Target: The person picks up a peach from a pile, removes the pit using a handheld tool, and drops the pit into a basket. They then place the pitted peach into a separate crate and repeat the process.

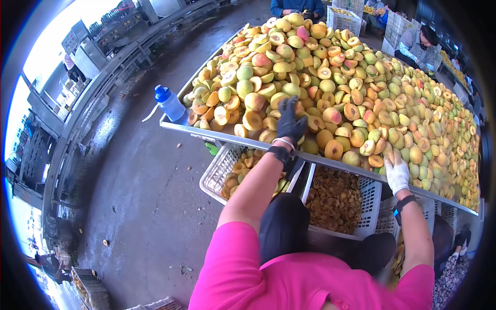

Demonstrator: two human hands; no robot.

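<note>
A heap of halved and whole peaches, yellow, green and red-blushed, covers the metal-edged table in front of me. My left hand, in a black glove, reaches over the near edge with its fingers stretched out on the fruit. Its fingertips touch peach halves, and I see nothing gripped in it. My right hand, in a white glove with tan-stained fingertips, rests at the table's edge further right. Its fingers point forward against the peaches, extended, with nothing visible held.
A bottle with a blue cap stands at the table's left corner. Below the edge are a white crate of peach halves and a crate of brown pieces. Co-workers sit at the far side, one in a blue sleeve. Wet floor lies left.
</note>
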